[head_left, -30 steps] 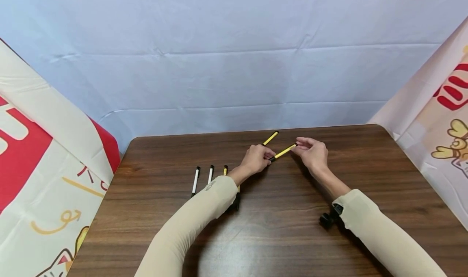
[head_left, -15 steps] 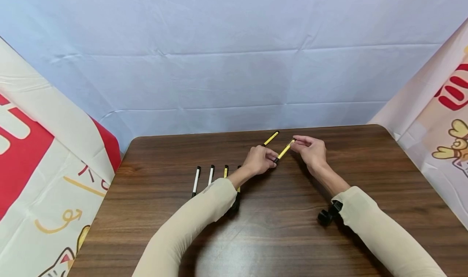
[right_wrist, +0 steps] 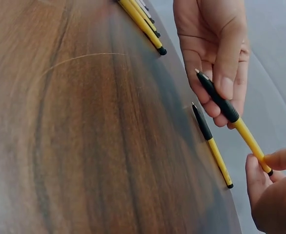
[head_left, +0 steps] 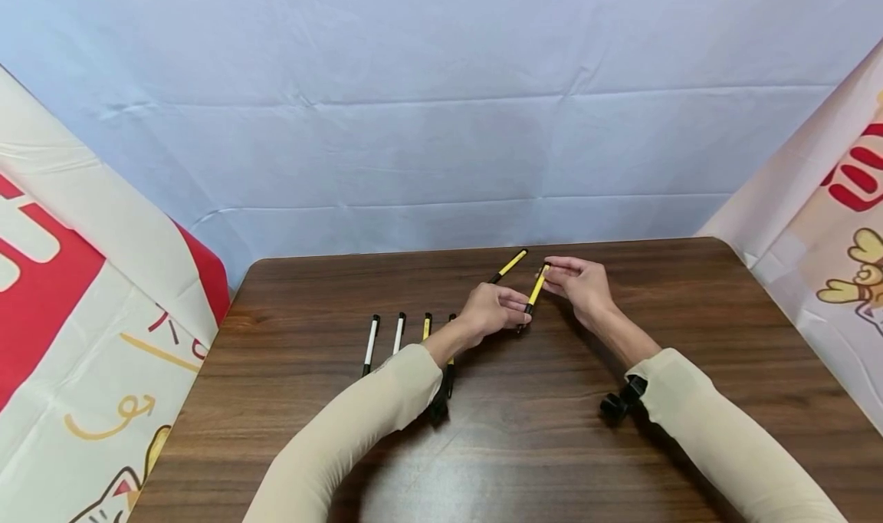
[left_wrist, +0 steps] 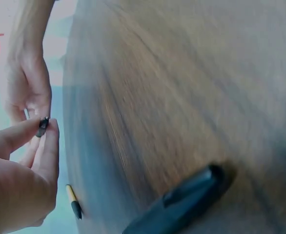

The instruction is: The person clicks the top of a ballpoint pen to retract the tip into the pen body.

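Observation:
Between my two hands a yellow pen [head_left: 537, 287] with a black grip is held up over the table [head_left: 662, 323], steeply slanted in the head view. My left hand [head_left: 487, 309] pinches its black grip near the writing tip, thumb on one side and fingers behind, as the right wrist view shows. At the other end, my right hand [head_left: 581, 287] pinches the yellow barrel by its black end [right_wrist: 270, 172]. A second yellow pen [head_left: 511, 263] lies on the table just behind the left hand. From the left wrist, the held pen [left_wrist: 43, 127] appears nearly end-on.
Left of the hands a row lies on the table: two white pens [head_left: 370, 344] and two yellow pens [head_left: 426, 324], partly behind the left forearm. A black pen end [left_wrist: 182, 202] looms large in the left wrist view. Pale cloth [head_left: 441, 124] hangs behind the table.
The held pen has swung from a shallow slant to a steeper one. My right hand has shifted a little left, my left hand slightly right. Both have kept their pinch at the end.

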The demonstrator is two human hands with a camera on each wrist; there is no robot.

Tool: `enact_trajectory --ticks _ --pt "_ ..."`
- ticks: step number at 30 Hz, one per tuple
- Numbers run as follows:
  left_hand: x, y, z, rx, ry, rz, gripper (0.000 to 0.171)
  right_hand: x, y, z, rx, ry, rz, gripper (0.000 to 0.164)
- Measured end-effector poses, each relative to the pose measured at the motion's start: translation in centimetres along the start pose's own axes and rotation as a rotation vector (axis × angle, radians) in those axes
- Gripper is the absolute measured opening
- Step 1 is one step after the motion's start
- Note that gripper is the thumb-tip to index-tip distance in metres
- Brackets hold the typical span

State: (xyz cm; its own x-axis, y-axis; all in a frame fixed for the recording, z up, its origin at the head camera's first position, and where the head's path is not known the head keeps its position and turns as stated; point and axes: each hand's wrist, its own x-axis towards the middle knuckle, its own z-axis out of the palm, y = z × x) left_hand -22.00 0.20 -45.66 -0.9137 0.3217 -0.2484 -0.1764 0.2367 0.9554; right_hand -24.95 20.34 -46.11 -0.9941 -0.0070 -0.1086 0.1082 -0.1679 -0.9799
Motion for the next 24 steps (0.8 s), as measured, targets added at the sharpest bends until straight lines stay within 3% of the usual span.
enact_trajectory --ticks 3,11,24 --pt "-0.1 0.0 0.1 -0.122 -0.016 -0.041 0.029 0.1 -0.1 0.2 -0.002 -0.027 0.006 0.028" --pt "-0.3 -0.3 0.1 -0.33 -0.039 -0.081 0.028 0.4 -0.3 0.6 -0.017 -0.08 0.029 0.042" --pt "-0.6 -0.3 0.4 -0.419 -0.059 -0.119 0.033 0.2 -0.6 1.3 -0.066 -0.207 0.102 0.057"
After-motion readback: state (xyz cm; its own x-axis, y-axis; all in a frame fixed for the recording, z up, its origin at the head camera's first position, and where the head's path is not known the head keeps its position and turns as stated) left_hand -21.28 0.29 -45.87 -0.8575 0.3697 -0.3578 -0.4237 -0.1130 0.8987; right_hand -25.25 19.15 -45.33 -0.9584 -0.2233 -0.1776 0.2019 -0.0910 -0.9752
